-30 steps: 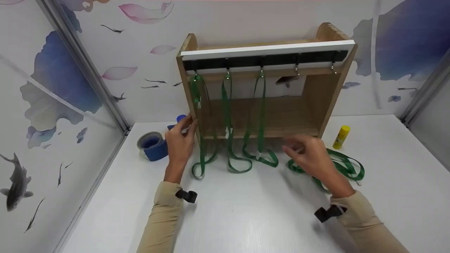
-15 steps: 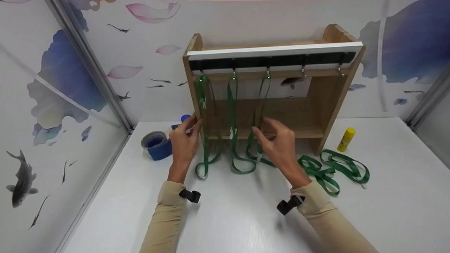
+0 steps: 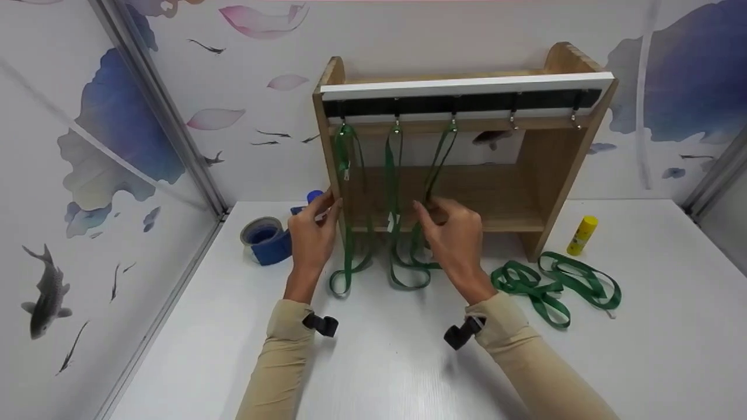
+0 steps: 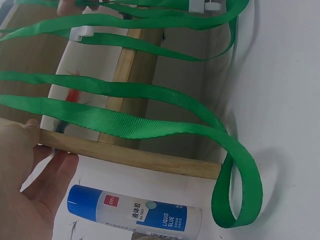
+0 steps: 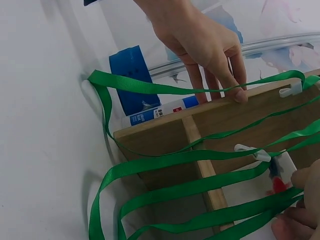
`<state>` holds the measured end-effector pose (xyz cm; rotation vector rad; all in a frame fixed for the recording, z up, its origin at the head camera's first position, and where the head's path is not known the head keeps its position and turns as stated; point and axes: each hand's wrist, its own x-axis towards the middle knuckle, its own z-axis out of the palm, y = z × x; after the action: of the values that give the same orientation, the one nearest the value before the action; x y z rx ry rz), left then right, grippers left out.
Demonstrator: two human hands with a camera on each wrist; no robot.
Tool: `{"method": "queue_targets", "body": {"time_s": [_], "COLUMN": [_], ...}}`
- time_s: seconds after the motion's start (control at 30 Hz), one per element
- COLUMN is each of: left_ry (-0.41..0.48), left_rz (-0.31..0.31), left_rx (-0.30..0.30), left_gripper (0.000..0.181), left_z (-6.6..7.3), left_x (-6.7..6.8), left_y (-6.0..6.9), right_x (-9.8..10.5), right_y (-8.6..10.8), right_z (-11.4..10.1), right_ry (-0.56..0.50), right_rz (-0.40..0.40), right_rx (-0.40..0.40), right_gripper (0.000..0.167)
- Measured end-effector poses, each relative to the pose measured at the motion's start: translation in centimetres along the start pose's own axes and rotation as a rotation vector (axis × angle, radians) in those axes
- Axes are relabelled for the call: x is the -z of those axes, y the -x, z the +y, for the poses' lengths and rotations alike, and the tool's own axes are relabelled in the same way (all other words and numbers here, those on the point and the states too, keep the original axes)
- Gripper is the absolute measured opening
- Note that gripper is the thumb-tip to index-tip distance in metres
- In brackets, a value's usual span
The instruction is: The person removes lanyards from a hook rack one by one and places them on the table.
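Three green lanyards hang from hooks on the wooden rack [image 3: 534, 175]: the left one [image 3: 348, 233], the middle one [image 3: 392, 175] and the third [image 3: 442, 151]. My left hand [image 3: 313, 236] grips the rack's left side panel; in the left wrist view the hand [image 4: 25, 175] has its fingers and thumb on either side of the wooden edge. My right hand [image 3: 458, 239] pinches the third lanyard partway down, drawing its two strands together. In the right wrist view the right hand [image 5: 300, 210] shows at the right edge, with the strap between its fingers.
Two more green lanyards [image 3: 534, 286] lie on the table at the right, near a yellow glue stick [image 3: 582, 235]. Blue tape [image 3: 271, 248] and a blue-capped glue tube [image 4: 140, 212] are left of the rack. Two hooks at the right hold nothing.
My right hand has moved left from above the loose lanyards to the third hanging lanyard and taken hold of it. The left hand stays on the panel, while the view has shifted slightly.
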<state>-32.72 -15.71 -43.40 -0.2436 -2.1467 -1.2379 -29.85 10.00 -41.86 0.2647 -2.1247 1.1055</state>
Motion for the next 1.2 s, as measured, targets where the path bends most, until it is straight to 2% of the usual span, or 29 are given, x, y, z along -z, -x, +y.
{"method": "queue_targets", "body": {"time_s": [0.13,0.27,0.43,0.53,0.63,0.8,1.0,1.1,1.2], "left_ry": [0.004,0.013,0.012,0.008,0.004,0.004,0.008,0.007,0.011], "left_rz": [-0.008,-0.012,-0.015,-0.015,-0.018,-0.012,0.008,0.003,-0.003], "left_rx": [0.007,0.009,0.009,0.005,0.003,-0.007,-0.022,-0.009,0.001], "left_gripper": [0.036,0.036,0.036,0.036,0.037,0.037,0.035,0.035,0.035], "left_z": [0.2,0.3,0.2,0.2,0.2,0.1,-0.1,-0.1,-0.1], "left_x": [-0.1,-0.1,-0.2,-0.2,-0.3,-0.1,0.2,0.1,0.0], "left_y": [0.0,0.0,0.0,0.0,0.0,0.0,-0.1,0.0,0.0], "right_x": [0.6,1.7,3.6,4.9,6.4,8.1,9.3,9.8,10.1], "right_y": [0.1,-0.1,-0.7,-1.0,-0.7,0.4,0.7,0.6,0.6], "right_z": [0.3,0.7,0.4,-0.1,-0.3,1.2,2.8,3.2,3.4], "right_ry": [-0.01,-0.062,-0.191,-0.243,-0.224,-0.161,-0.143,-0.141,-0.137], "right_rz": [0.048,0.142,0.305,0.349,0.292,0.1,-0.107,-0.17,-0.204], "right_rx": [0.01,0.051,0.191,0.291,0.344,0.327,0.192,0.107,0.06], "right_gripper": [0.02,0.018,0.024,0.026,0.028,0.034,0.036,0.035,0.035]}}
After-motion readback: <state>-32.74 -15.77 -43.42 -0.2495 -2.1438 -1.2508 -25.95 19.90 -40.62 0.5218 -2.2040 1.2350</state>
